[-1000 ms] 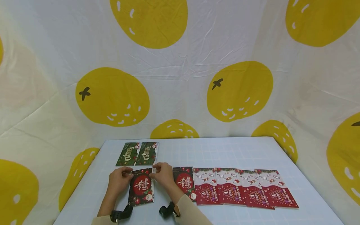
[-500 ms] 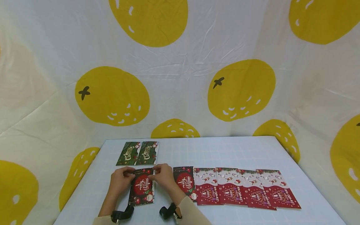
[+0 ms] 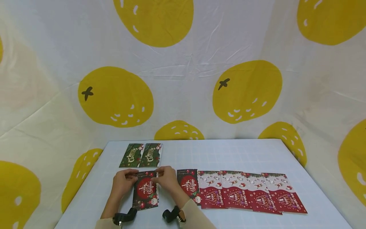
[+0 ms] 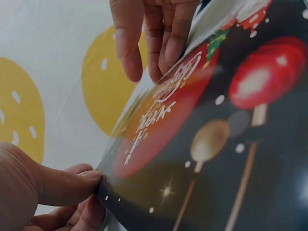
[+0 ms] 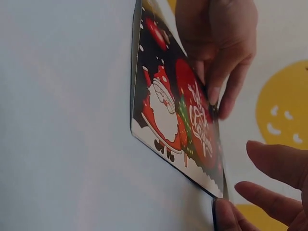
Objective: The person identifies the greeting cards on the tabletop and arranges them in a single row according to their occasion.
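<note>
Evidently, the left hand [image 3: 123,184] pinched a corner of the dark rectangular paper card with a red circle [image 3: 145,190] at the pale checked counter [image 3: 228,156], but the right hand [image 3: 168,180] kept its fingers apart by another corner, so uneven pressure could have skewed it

The person's sleeves are plain pale beige; the left sleeve [image 3: 106,224] shows as a short piece at the near edge, the right sleeve [image 3: 198,216] over a longer stretch. The left hand [image 3: 123,183] and right hand [image 3: 167,180] are bare. Below the left one sits a bulky, bent black device [image 3: 125,216] with a small pale glint; below the right, a matching black unit [image 3: 171,214], rounded at its end.
</note>
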Motion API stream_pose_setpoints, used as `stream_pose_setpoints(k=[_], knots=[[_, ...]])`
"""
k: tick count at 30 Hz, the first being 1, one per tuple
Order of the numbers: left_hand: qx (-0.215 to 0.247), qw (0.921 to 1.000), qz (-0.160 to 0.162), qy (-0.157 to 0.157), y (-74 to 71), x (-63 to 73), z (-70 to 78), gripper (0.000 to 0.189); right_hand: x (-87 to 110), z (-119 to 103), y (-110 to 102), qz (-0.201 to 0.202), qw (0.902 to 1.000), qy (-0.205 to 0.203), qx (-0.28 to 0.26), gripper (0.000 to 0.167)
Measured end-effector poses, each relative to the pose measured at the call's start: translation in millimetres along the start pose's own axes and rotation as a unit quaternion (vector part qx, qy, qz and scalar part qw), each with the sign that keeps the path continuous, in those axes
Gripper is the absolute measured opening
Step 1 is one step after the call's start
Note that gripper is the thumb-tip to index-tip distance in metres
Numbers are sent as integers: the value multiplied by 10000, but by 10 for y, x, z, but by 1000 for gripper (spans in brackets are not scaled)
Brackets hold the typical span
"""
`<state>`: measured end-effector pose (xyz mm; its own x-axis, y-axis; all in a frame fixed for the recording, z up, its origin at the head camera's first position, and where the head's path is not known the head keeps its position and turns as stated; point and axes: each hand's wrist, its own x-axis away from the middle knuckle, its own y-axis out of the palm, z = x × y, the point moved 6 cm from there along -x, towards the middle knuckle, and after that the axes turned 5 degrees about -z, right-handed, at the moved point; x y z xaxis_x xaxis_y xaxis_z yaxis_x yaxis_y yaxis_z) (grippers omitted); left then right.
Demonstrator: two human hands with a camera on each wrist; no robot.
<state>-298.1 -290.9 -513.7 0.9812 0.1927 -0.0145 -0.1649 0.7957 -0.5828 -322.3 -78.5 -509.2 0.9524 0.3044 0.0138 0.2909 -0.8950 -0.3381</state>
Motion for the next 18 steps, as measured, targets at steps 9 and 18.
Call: stream_pose_setpoints(k=[9,18], knots=[[479,9988,86,20,6,16,-37,28,-1,-8,-39,-99,9998,25,-183,30],[756,9970,139,-81,-4,16,-20,24,-26,24,-68,-62,9996,69,-251,33]])
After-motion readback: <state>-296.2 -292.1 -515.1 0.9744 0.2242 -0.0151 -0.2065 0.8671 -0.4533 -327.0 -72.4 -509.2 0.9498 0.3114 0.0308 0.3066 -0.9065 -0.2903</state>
